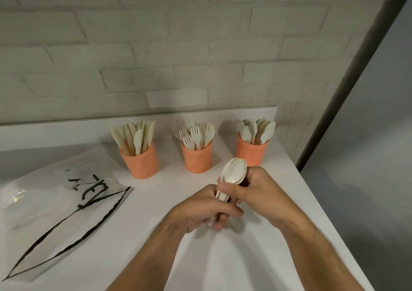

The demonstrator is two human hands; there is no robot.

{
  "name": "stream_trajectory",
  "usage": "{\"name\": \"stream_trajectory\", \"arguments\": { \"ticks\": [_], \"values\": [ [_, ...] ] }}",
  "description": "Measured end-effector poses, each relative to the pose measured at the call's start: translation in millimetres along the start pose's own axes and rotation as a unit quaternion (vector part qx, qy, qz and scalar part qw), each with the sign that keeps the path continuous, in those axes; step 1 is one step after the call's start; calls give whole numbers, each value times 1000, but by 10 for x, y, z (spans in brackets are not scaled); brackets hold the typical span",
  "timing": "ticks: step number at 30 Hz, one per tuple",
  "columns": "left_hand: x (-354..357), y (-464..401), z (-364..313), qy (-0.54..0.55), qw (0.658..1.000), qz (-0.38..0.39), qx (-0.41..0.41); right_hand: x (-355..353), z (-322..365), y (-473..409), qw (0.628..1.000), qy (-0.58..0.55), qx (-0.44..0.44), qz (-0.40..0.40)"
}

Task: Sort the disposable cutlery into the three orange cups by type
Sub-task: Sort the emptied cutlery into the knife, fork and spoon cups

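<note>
Near the table's right edge, both hands grip a stack of spoons.
Left hand fingers wrap the handles; right hand fingers pinch below the bowls.

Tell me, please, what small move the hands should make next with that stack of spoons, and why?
Probably carry the stack of spoons toward the right-hand cup and lower it in, handles down. Both the left hand and right hand hold the nested spoons, and that cup already contains spoons, while the middle cup has forks and the left cup knives.
</note>
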State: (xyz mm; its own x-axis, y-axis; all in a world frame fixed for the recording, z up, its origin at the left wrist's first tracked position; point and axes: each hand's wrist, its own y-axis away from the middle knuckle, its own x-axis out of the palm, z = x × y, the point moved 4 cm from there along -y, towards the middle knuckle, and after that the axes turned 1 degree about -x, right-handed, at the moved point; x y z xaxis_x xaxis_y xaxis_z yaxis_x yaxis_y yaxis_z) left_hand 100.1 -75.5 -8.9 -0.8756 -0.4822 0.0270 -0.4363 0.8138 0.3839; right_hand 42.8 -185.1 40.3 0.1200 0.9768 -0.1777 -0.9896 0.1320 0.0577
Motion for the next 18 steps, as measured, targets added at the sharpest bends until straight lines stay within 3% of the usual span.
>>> {"name": "stream_trajectory", "arguments": {
  "ticks": [2, 4, 5, 7, 8, 10, 18],
  "values": [
    [-118, -104, 117, -13, 999, -42, 18, -227, 40, -75, 997, 30, -17, -76],
    [-309, -196, 346, -101, 986, -130, 41, -579, 93, -196, 982, 51, -30, -178],
    [-421, -224, 484, -194, 961, -189, 55, -761, 135, -277, 972, 58, -40, -225],
    [-562, -236, 743, -399, 873, -264, 89, -1059, 217, -450, 949, 106, -67, -289],
    [-584, -240, 860, -462, 837, -277, 95, -1160, 240, -541, 941, 129, -79, -301],
    [-564, -248, 955, -514, 806, -278, 96, -1274, 253, -703, 936, 166, -89, -297],
    [-527, -255, 927, -537, 787, -287, 103, -1320, 19, -1017, 931, 249, -61, -258]
  ]
}}
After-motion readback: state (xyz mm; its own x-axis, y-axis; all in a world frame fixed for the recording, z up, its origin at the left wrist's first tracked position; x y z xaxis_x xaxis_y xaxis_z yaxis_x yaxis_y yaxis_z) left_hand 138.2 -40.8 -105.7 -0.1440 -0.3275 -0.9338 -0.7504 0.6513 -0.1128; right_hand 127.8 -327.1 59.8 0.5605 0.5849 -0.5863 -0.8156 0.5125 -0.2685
